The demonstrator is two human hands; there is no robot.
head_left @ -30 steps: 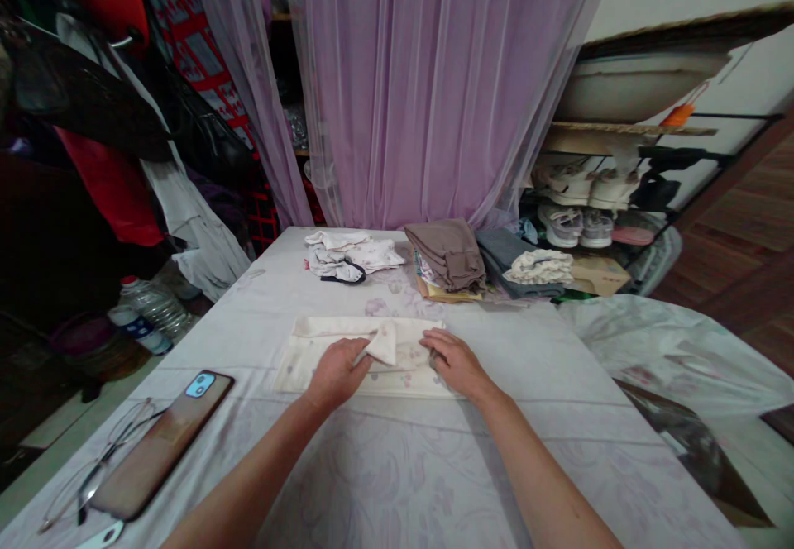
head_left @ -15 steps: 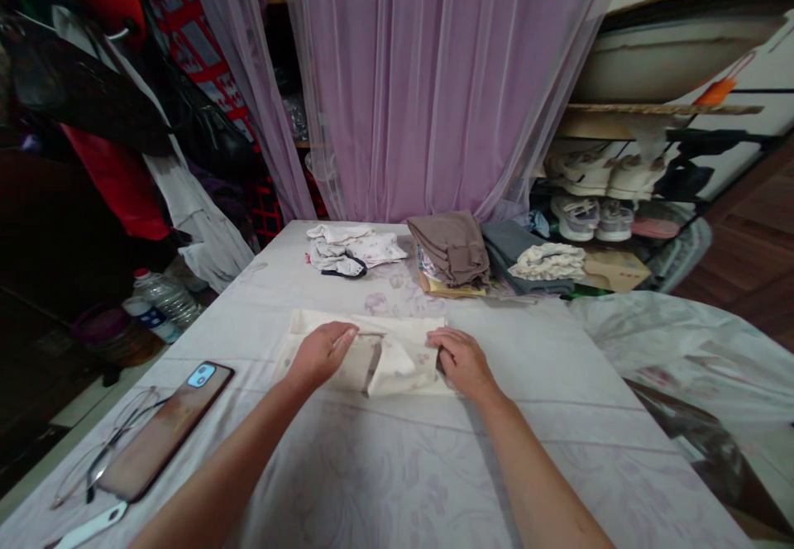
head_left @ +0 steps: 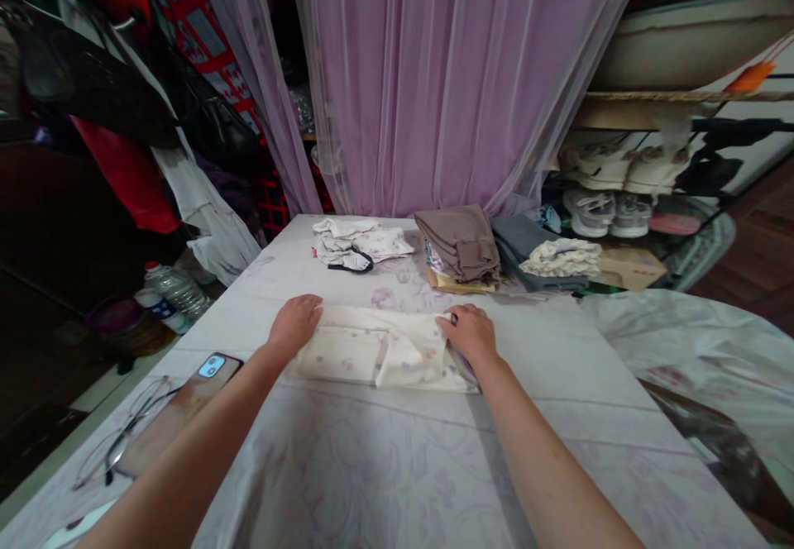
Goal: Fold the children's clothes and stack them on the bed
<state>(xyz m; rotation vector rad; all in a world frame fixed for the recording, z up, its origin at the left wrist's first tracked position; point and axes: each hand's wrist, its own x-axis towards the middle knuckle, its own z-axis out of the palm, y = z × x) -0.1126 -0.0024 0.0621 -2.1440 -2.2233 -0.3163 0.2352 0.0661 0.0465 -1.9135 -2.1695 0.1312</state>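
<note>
A folded cream garment with a small floral print [head_left: 372, 355] lies flat on the sheet-covered table [head_left: 347, 483], with a loose flap folded over its middle. My left hand [head_left: 294, 326] is at the garment's upper left corner, its fingers curled against the fabric. My right hand [head_left: 471, 336] grips the right end of the garment, with the fingers over the upper edge. Part of the fabric is hidden under both hands.
Behind the garment lie a crumpled white print cloth [head_left: 363, 245], folded taupe clothes [head_left: 460, 243] and a grey stack [head_left: 527, 251]. A phone [head_left: 211, 375] and glasses [head_left: 133, 433] lie at the left, partly behind my left forearm. Shoes stand on a rack at the right.
My left hand has moved left and away from the garment's middle to its corner. My right hand has shifted slightly right along the edge. The flap now lies flatter, and the view has tilted slightly.
</note>
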